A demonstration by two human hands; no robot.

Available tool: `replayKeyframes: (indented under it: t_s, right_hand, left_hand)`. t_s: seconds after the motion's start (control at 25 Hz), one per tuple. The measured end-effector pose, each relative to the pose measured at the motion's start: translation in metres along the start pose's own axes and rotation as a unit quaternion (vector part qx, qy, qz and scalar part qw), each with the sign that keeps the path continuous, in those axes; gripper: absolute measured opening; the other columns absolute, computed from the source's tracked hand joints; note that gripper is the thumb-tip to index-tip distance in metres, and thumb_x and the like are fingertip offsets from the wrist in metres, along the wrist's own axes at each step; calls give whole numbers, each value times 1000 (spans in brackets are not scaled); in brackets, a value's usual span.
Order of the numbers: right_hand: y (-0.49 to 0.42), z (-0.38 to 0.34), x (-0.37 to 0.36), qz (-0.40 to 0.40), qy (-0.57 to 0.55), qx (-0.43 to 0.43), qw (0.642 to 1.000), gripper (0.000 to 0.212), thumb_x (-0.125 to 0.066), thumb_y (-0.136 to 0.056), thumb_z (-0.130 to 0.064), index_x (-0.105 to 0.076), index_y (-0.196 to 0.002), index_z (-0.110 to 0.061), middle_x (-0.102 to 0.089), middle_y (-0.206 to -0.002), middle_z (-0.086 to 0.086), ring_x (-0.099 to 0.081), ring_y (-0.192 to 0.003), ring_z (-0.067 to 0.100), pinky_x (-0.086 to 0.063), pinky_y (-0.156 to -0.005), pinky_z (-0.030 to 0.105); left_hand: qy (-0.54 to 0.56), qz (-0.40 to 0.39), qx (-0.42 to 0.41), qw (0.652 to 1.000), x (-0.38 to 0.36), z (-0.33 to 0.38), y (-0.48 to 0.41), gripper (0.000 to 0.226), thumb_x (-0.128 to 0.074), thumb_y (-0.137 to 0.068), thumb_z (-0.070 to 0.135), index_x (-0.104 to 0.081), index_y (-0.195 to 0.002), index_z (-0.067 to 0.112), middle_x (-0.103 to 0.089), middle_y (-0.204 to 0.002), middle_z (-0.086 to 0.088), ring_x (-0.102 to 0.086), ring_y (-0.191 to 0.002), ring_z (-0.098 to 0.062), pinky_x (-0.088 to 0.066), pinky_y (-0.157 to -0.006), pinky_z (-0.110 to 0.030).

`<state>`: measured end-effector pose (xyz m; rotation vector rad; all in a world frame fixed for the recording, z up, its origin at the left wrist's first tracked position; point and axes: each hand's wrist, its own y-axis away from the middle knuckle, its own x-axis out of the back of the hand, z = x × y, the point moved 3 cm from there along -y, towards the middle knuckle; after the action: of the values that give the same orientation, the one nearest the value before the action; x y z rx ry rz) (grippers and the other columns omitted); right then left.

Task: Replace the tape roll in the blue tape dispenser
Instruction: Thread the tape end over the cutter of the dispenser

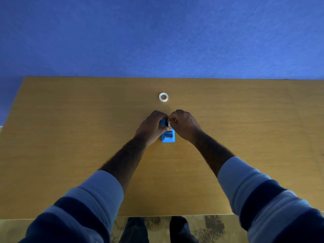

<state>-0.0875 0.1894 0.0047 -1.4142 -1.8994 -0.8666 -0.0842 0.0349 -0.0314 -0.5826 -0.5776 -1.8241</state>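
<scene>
The blue tape dispenser (168,136) lies on the wooden table (70,137) near its middle. My left hand (151,127) grips the dispenser's left side, thumb across its top. My right hand (184,125) is closed at the dispenser's upper right, its fingertips pinching a small white piece, apparently a tape roll (169,124), in the dispenser's well. A separate white tape roll (163,97) lies flat on the table beyond both hands, untouched. The far end of the dispenser is hidden by my fingers.
A blue wall (157,35) rises behind the table's far edge. The table's near edge runs across the bottom, with patterned carpet (210,228) and my legs below it.
</scene>
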Motion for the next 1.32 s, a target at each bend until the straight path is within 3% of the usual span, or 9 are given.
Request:
replayKeyframes:
  t_s: [0.2, 0.36, 0.72, 0.88, 1.0, 1.32]
  right_hand:
    - [-11, -4, 6, -2, 7, -26, 1000, 21, -53, -94, -12, -73, -99, -9, -68, -98, 9, -62, -85, 20, -56, -74, 40]
    - [-15, -2, 6, -7, 0, -39, 999, 23, -51, -93, -12, -74, -97, -10, -70, -98, 8, -63, -86, 21, -56, -75, 39]
    - [3, 9, -3, 41, -16, -14, 999, 18, -55, -94, -14, -73, -96, -11, -68, -94, 5, -62, -81, 18, -52, -67, 32]
    - [12, 3, -6, 34, 8, 22, 999, 16, -57, -94, -11, -72, -96, -6, -66, -92, 7, -58, -76, 16, -41, -59, 20]
    - [13, -1, -8, 31, 13, 33, 999, 17, -56, -95, -10, -71, -96, -4, -66, -93, 9, -60, -76, 18, -44, -62, 24]
    - [-2, 1, 1, 31, 0, 5, 1000, 19, -54, -96, -11, -72, -98, -8, -64, -95, 5, -56, -81, 14, -44, -69, 27]
  left_hand:
    - [24, 9, 7, 1000, 0, 1, 4, 45, -82, -78, 30, -61, -118, 28, -58, -115, 12, -59, -103, -8, -51, -90, -33]
    - [8, 9, 1, 1000, 0, -1, 7, 48, -84, -75, 25, -62, -118, 27, -59, -117, 10, -59, -104, -9, -53, -91, -37]
    - [-18, 9, -1, 1000, -1, -1, 6, 43, -80, -79, 31, -62, -118, 28, -60, -117, 10, -60, -105, -9, -52, -92, -38]
    - [-22, 5, -9, 1000, -1, -1, 4, 43, -76, -84, 29, -64, -125, 24, -63, -123, 8, -60, -111, -10, -51, -97, -38]
    - [-23, 8, -7, 1000, -1, -2, 6, 51, -77, -84, 28, -61, -132, 23, -62, -130, 7, -59, -118, -10, -50, -101, -37]
    - [-26, 31, -2, 999, -5, 7, 10, 47, -79, -83, 26, -61, -127, 26, -62, -122, 10, -60, -106, -8, -48, -88, -27]
